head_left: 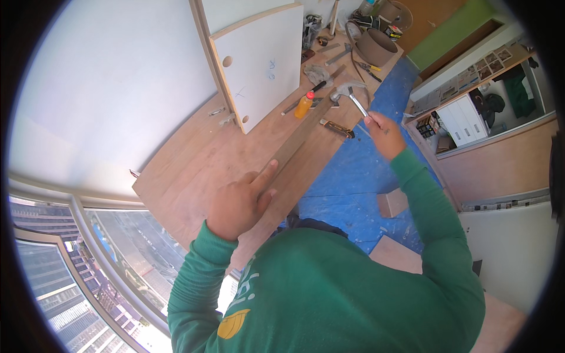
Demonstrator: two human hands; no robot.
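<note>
My right hand (385,135) is wrapped round the handle of a claw hammer (358,105). The hammer's metal head is over the far right part of the wooden worktop (182,159). My left hand (238,203) rests on a long, narrow brown wood strip (303,130) that lies along the worktop. Its index finger is stretched out along the strip and its thumb stands apart; the other fingers are partly hidden. An orange and black utility knife (337,128) lies beside the strip. Just beyond the strip stands a small bottle (304,106) of orange liquid with a red cap.
A white panel (265,70) leans against the wall at the back. Rolls of brown edge banding (375,48), yellow-handled pliers (369,72) and other tools crowd the far end. Blue sheeting (335,197) covers the floor, with a block (392,203) on it. A window (126,235) is at lower left.
</note>
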